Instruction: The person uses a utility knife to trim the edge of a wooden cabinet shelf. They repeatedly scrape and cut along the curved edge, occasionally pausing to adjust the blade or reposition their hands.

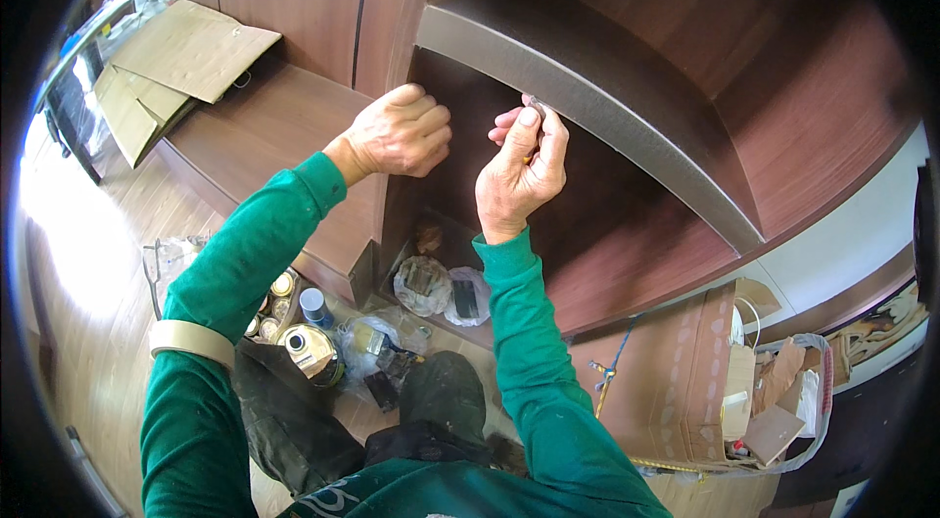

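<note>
My left hand (397, 133) is closed in a fist in front of the cabinet's upright side panel. Whatever its fingers may hold is hidden. My right hand (521, 165) is raised at the lower edge of the shelf (578, 82), thumb and fingers pinched together. Something small and dark shows at the fingertips, too small to name. The shelf has a dark brown top and a greyish, curved front edge. A roll of masking tape (193, 342) sits around my left forearm over the green sleeve.
Below stand an open can (311, 353), a blue-capped spray can (315, 306) and plastic bags (423, 285). At left, cardboard sheets (196, 48) lie on a wooden bench (284, 126). To the right stands a large cardboard box (676, 371) beside a bin of scraps (783, 400).
</note>
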The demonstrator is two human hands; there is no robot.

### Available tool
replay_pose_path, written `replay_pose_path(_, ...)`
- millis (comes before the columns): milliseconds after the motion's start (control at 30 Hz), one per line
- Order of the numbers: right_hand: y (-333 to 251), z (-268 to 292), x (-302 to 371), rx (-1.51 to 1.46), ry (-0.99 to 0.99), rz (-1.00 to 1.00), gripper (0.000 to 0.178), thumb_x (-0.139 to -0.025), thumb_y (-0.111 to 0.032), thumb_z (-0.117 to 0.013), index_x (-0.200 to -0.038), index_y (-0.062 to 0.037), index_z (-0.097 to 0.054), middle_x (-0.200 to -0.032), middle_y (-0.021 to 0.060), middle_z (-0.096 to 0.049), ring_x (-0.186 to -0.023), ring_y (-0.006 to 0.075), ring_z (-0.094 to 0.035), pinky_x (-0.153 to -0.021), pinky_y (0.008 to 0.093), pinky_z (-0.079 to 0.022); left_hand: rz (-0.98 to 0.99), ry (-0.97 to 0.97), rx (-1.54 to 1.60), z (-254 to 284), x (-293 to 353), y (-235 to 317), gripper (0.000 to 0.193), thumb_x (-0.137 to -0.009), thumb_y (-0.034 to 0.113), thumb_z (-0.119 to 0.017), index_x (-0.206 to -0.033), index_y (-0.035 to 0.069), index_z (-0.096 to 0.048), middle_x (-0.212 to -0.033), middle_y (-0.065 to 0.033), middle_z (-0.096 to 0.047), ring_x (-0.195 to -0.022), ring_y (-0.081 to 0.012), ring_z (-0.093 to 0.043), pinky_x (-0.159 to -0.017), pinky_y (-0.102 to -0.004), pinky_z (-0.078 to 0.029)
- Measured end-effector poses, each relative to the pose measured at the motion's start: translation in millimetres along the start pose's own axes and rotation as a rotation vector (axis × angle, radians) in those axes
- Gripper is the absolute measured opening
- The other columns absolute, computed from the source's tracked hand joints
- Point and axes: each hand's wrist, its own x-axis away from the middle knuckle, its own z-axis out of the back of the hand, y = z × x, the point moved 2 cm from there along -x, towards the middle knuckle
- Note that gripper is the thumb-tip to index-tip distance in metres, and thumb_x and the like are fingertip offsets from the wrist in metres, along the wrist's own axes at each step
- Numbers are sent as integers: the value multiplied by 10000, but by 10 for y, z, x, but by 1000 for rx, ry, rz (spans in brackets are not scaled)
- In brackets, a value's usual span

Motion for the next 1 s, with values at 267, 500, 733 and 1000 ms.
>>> replay_pose_path(267,22,-45,2,-17,-26,-10,189,-1069,-101,-552,-1164,42,-630,-840,75,-674,-656,89,-582,-602,225,-516,2,0,15,-10,6,-1,219,-667,216,-750,-677,136,-546,-734,-22,-496,-677,-188,-540,-696,-328,-421)
replay_pose_path(500,19,-114,15,-8,-5,1,195,-1071,-101,-545,-1159,41,-644,-873,76,-681,-689,95,-607,-612,229,-534,8,11,7,-11,8,2,227,-660,223,-755,-678,138,-546,-733,-24,-497,-678,-194,-541,-697,-336,-426)
replay_pose_path(733,31,-117,30,-30,42,-20,186,-1051,-77,-574,-1158,56,-649,-945,128,-720,-713,136,-657,-618,276,-557,20,7,39,-15,27,1,234,-649,222,-762,-674,139,-545,-732,-22,-500,-681,-192,-546,-694,-332,-428)
replay_pose_path(1000,10,-192,27,5,24,26,184,-1069,-111,-553,-1130,42,-637,-843,78,-677,-659,90,-596,-599,231,-521,20,24,45,-27,27,-4,224,-651,202,-748,-653,150,-530,-713,-17,-492,-661,-189,-535,-665,-334,-420)
